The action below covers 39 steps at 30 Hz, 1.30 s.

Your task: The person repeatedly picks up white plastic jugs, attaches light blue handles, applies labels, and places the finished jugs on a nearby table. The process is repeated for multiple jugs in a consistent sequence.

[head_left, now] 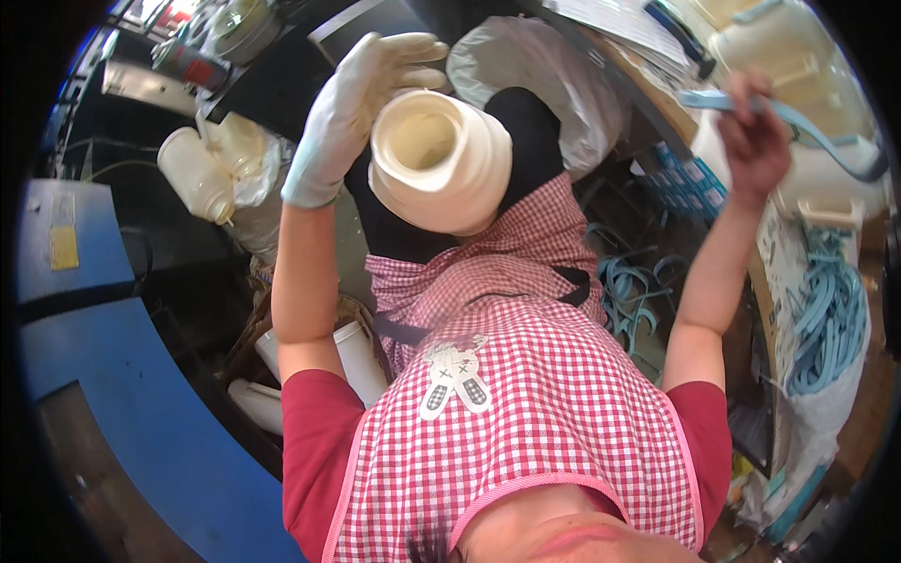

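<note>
Between my knees stands a cream plastic bottle (441, 192), its wide round mouth facing up. My left hand (361, 108), in a white glove, is by the bottle's far left side with the fingers stretched out; the palm seems to touch it. Out to the right, my bare right hand (758, 150) is raised, pinching a pale blue plastic strip (817, 136). The strip's short end pokes out to the left of the fingers, and its long end curves down to the right over more cream containers (770, 56) on the bench.
A blue machine (141, 394) stands at the left. Cream bottles (192, 169) and a spray can (190, 66) are beyond it. Coiled blue strips (831, 324) hang over a white sack at the right; loose strips (633, 291) lie lower down. A clear plastic bag (526, 56) is beyond my knees.
</note>
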Tool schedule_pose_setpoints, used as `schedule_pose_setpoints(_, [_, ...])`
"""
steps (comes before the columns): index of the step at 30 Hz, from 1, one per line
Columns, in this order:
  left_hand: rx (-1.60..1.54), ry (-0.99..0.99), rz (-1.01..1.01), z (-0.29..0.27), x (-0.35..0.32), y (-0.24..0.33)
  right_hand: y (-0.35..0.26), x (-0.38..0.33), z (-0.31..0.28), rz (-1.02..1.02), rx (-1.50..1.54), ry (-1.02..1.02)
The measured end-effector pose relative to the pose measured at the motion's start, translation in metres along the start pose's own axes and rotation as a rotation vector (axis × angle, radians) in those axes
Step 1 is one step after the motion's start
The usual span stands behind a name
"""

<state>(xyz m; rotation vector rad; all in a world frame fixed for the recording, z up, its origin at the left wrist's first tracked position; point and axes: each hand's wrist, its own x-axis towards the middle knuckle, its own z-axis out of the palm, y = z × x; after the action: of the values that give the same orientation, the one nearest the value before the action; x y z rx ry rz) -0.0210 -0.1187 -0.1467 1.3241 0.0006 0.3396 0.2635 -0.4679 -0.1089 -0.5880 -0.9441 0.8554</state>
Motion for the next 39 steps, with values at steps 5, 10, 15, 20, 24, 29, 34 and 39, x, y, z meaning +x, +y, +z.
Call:
schedule_pose_setpoints(5, [0.123, -0.210, -0.157, -0.017, 0.009, 0.006, 0.142, 0.138, 0.031, 0.275, 0.163, -0.357])
schedule_pose_setpoints(10, [0.170, -0.002, -0.176, -0.002, -0.009, 0.020, 0.198, 0.164, 0.077, 0.494, 0.416, -0.365])
schedule_pose_setpoints(15, [0.222, 0.529, -0.108, 0.022, -0.054, 0.009, 0.222, 0.110, 0.091, 0.588, 0.885, 0.137])
schedule_pose_setpoints(20, [0.083, 0.865, 0.007, 0.035, -0.084, -0.016, 0.201, 0.083, 0.126, 0.346, 0.214, 0.337])
schedule_pose_setpoints(24, [-0.090, 0.910, -0.080, 0.036, -0.089, -0.030, 0.214, 0.079, 0.124, 0.411, 0.031, 0.478])
schedule_pose_setpoints(29, [-0.338, 0.954, -0.114, 0.046, -0.084, -0.039, 0.217, 0.067, 0.129, 0.334, 0.050, 0.556])
schedule_pose_setpoints(34, [-0.393, 0.773, 0.006, 0.043, -0.080, -0.044, 0.233, 0.066, 0.113, 0.386, 0.195, 0.606])
schedule_pose_setpoints(39, [-0.578, 0.460, 0.167, 0.022, -0.079, -0.073, 0.218, 0.065, 0.073, 0.534, 0.303, 0.427])
